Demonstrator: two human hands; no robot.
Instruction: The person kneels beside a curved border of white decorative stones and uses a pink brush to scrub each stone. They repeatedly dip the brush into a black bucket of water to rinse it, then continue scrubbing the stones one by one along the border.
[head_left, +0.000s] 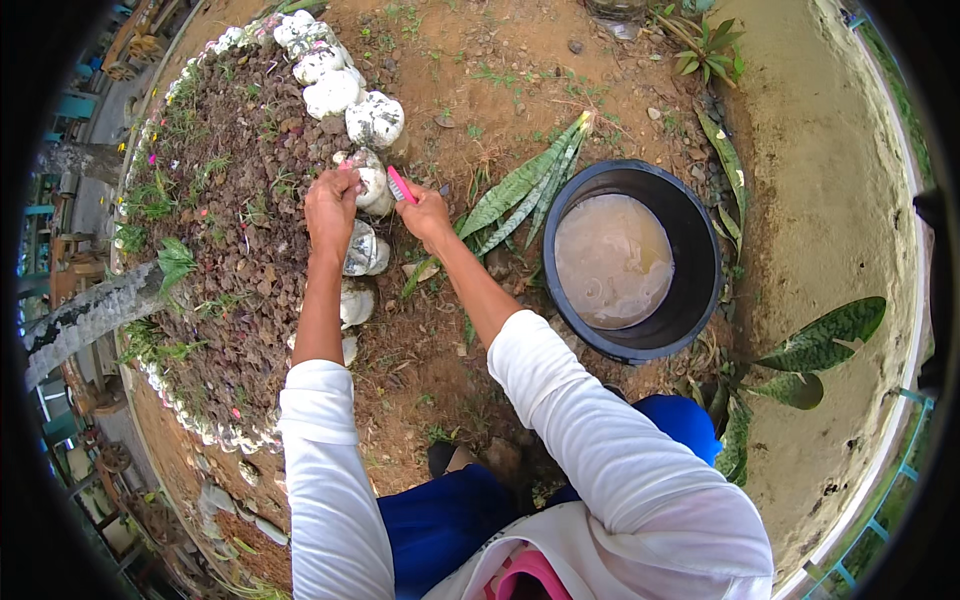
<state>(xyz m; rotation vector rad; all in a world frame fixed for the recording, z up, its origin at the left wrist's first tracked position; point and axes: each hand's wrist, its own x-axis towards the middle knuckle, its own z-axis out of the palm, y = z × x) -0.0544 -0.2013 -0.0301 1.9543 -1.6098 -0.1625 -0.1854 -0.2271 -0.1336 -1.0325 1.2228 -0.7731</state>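
My right hand grips a pink scrub brush with pale bristles, held close to a white-painted stone on the border of a soil bed. At the other side of that stone is my left hand, fingers curled, with a bit of pink near the fingertips; whether it holds something cannot be told. More white stones with dark stains line the bed above and below. To the right stands a round black plastic tub with cloudy brown water in it.
Long snake plant leaves lie on the ground between the bed and the tub. Clumpy soil with small weeds fills the bed. A tree trunk rises at the left. A concrete wall runs along the right, with snake plants beside it.
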